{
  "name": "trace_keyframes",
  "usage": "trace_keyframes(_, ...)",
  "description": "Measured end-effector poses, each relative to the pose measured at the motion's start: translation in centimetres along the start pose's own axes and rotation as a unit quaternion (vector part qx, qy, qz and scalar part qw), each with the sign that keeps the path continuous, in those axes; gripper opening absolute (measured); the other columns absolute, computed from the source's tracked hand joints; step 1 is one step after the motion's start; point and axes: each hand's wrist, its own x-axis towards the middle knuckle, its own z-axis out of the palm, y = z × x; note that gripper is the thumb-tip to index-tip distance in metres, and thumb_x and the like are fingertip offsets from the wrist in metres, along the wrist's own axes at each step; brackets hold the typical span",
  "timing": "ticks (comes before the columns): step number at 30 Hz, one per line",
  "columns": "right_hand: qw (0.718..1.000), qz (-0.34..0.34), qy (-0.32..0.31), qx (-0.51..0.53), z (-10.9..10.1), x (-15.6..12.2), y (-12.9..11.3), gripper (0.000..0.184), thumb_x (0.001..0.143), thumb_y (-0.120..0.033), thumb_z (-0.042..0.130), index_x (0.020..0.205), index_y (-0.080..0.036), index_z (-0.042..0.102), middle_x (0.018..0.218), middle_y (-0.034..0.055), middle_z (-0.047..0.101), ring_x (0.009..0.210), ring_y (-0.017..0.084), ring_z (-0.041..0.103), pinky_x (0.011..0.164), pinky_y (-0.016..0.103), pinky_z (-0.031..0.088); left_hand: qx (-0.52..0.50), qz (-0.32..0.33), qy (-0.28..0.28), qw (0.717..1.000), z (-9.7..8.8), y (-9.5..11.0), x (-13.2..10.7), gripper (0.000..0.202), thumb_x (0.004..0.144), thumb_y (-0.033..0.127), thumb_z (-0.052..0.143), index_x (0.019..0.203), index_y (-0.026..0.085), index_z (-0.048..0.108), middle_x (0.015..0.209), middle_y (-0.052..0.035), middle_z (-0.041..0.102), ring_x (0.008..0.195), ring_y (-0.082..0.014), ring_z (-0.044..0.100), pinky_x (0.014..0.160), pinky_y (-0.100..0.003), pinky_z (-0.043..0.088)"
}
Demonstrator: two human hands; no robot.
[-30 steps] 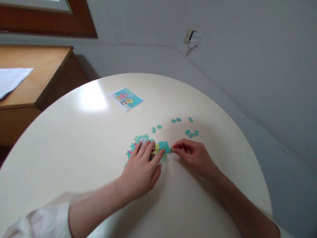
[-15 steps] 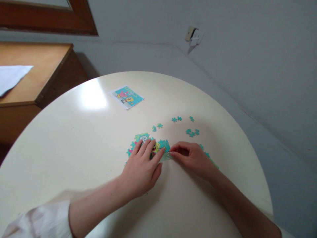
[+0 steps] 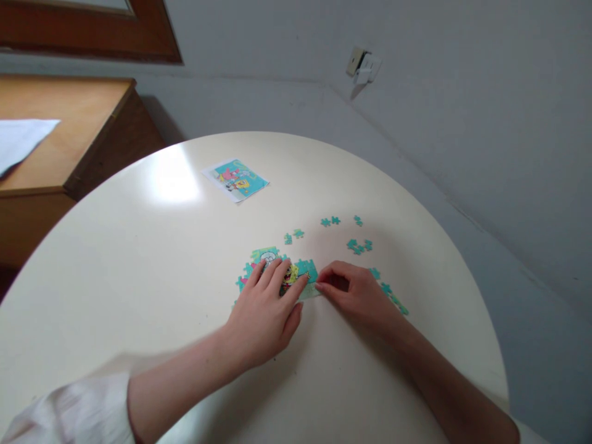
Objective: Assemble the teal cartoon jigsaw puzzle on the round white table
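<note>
Puzzle (image 3: 277, 266), part-built in teal, yellow and pink, lies mid-table (image 3: 139, 259). My left hand (image 3: 263, 308) presses flat on it, fingers spread. My right hand (image 3: 358, 296) pinches its right edge. Loose teal pieces (image 3: 358, 245) lie just beyond.

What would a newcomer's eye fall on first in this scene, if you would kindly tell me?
First, the two bare hands meeting over a half-built cartoon puzzle near the middle of the round cream table: the left hand lies flat on it, and the right hand pinches at its right edge. Next, loose teal pieces scattered just beyond the right hand, and a small colourful picture card farther back.
</note>
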Motion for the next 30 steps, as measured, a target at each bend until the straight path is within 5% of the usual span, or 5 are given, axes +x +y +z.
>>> trace_keyframes(12,1.000,-0.001,0.011,0.010,-0.1,0.0,-0.1,0.010,0.073,-0.026,0.058,0.066,-0.018,0.056,0.057,-0.0021,0.054,0.052,0.010,0.047,0.049,0.022,0.037,-0.003,-0.002,-0.001,1.000,0.0,0.0,-0.2,0.038,0.086,0.027,0.044,0.123,0.021,0.050,0.126,-0.0154,0.047,0.118,-0.0306,0.041,0.100,-0.051,0.030)
trace_keyframes(21,0.976,-0.038,0.204,-0.065,-2.9,0.1,0.8,0.011,0.075,-0.026,0.055,0.070,-0.017,0.057,0.058,-0.0013,0.055,0.051,0.010,0.048,0.052,0.023,0.039,-0.036,0.026,-0.007,0.999,-0.1,-0.2,-0.1,0.034,0.088,0.031,0.044,0.120,0.029,0.052,0.129,-0.0124,0.045,0.123,-0.0300,0.038,0.101,-0.055,0.029)
trace_keyframes(30,0.975,0.010,0.111,-0.193,-5.6,0.0,2.9,0.010,0.070,-0.027,0.059,0.071,-0.018,0.064,0.068,0.0027,0.062,0.054,0.012,0.050,0.053,0.026,0.041,-0.033,0.032,-0.011,0.999,0.0,-0.1,-0.3,0.034,0.087,0.028,0.044,0.119,0.026,0.054,0.127,-0.0142,0.048,0.122,-0.0308,0.041,0.100,-0.056,0.031)
